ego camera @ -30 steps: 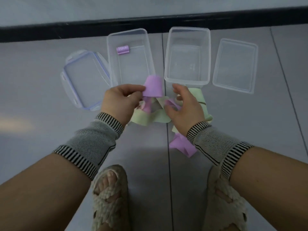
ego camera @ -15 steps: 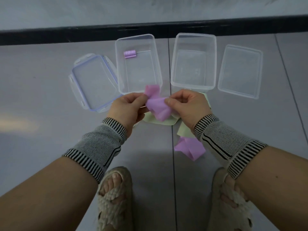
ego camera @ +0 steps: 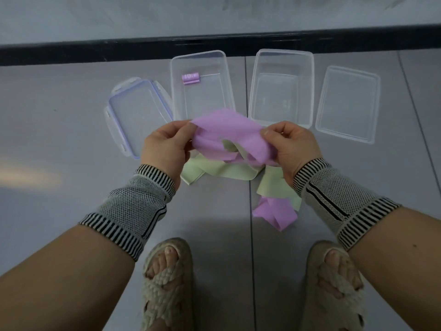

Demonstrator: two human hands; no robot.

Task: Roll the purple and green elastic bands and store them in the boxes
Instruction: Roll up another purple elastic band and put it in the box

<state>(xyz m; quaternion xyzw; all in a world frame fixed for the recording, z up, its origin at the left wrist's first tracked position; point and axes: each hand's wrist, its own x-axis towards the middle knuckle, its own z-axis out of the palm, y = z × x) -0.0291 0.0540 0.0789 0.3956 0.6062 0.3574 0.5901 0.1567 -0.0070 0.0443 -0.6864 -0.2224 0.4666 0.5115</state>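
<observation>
- Beyond the left hand [ego camera: 164, 145], a clip-edged lid [ego camera: 137, 115] lies flat, and next to it the left box [ego camera: 200, 84] holds one rolled purple band [ego camera: 190, 78] in its far corner.
- The left hand pinches one edge of a loose purple band [ego camera: 229, 137] between thumb and fingers, palm turned inward, wrist raised off the floor.
- The band spreads crumpled between both hands, well above the floor; its lower part trails down into a heap of green bands [ego camera: 219, 172] beneath the hands.
- Judgement: the step in hand is flattening this band before rolling. It would go best by pulling it free of the green ones, smoothing it taut, then rolling tightly from one short end so the roll stays compact.
- The right hand [ego camera: 294, 148] grips the opposite edge, thumb on top, fingers curled under.
- Nearer the feet, below the right wrist, another loose purple piece [ego camera: 274, 215] lies waiting.
- Beyond the right hand stand the empty right box [ego camera: 281, 89] and a plain lid [ego camera: 347, 103].
</observation>
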